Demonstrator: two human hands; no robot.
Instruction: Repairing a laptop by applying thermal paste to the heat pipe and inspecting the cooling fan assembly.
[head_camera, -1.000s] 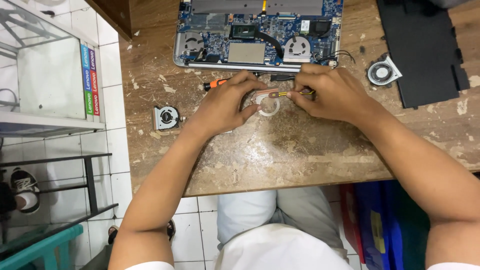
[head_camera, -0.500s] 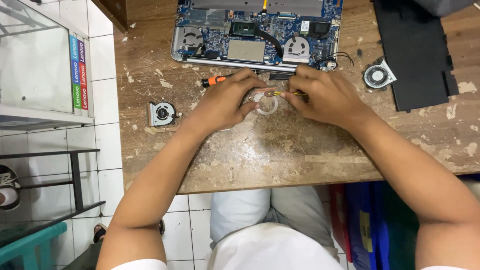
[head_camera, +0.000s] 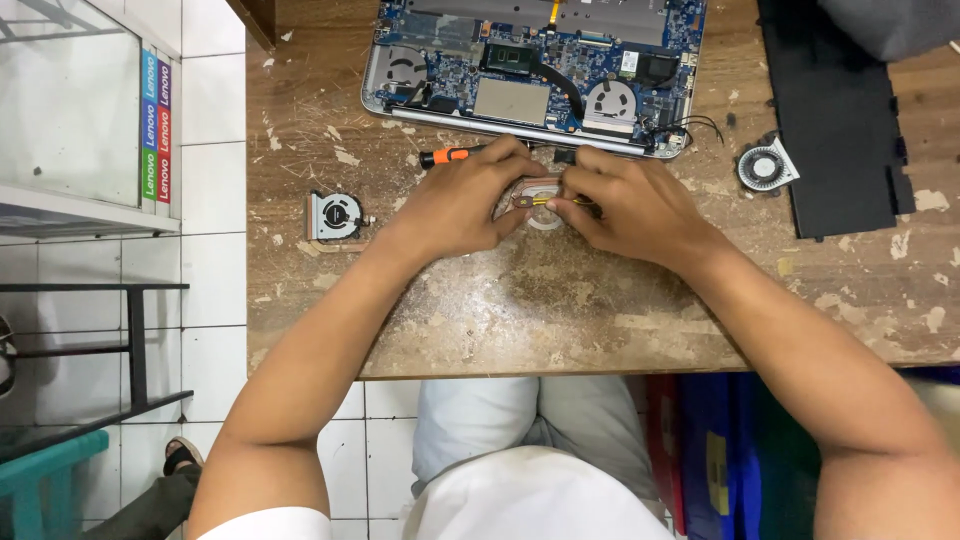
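My left hand (head_camera: 462, 198) and my right hand (head_camera: 628, 205) meet over the worn wooden table (head_camera: 560, 300), just in front of an opened laptop base (head_camera: 535, 75) with its blue circuit board exposed. Between the fingertips of both hands is a small brownish part with a yellow piece (head_camera: 535, 200), held over a pale ring-shaped item (head_camera: 545, 217) on the table. An orange-and-black screwdriver (head_camera: 445, 156) lies under the fingers of my left hand. What exactly the small part is stays hidden by my fingers.
One loose cooling fan (head_camera: 337, 216) lies left of my hands and another (head_camera: 766, 165) to the right. A black laptop cover (head_camera: 832, 110) rests at the right. A glass cabinet (head_camera: 70, 100) stands left of the table, above tiled floor.
Both hands stay together over the small part, with only slight finger shifts. The view has drifted a little, so the table appears slightly lower and farther left.
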